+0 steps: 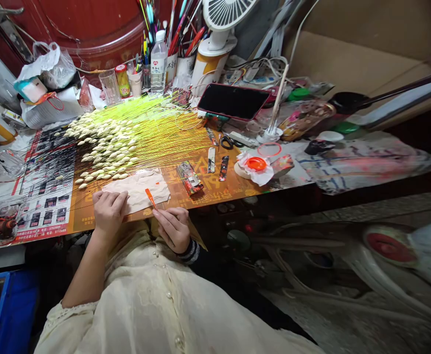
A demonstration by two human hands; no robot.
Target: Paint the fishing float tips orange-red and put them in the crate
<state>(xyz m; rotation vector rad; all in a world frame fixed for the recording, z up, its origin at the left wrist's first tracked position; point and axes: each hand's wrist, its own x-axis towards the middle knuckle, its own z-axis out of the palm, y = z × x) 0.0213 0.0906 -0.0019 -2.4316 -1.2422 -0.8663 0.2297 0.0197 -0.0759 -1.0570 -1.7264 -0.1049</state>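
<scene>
My right hand (174, 227) is at the table's front edge, fingers pinched on a small orange-tipped tool (150, 197) that points up over a crumpled pale paper towel (137, 189). My left hand (108, 211) rests beside it on the table edge with its fingers curled under, touching the towel's left side; nothing shows in it. Behind the towel lies a spread of thin yellow-green stems (152, 130) with several whitish oval floats (104, 147) at their left ends.
The orange table mat (208, 189) carries small patterned packets (188, 178), scissors (226, 142) and an orange lid on paper (255, 164). A dark phone (233, 101), a water bottle (158, 61), pen cups and a white fan (215, 39) crowd the back. A blue crate (11, 309) stands low left.
</scene>
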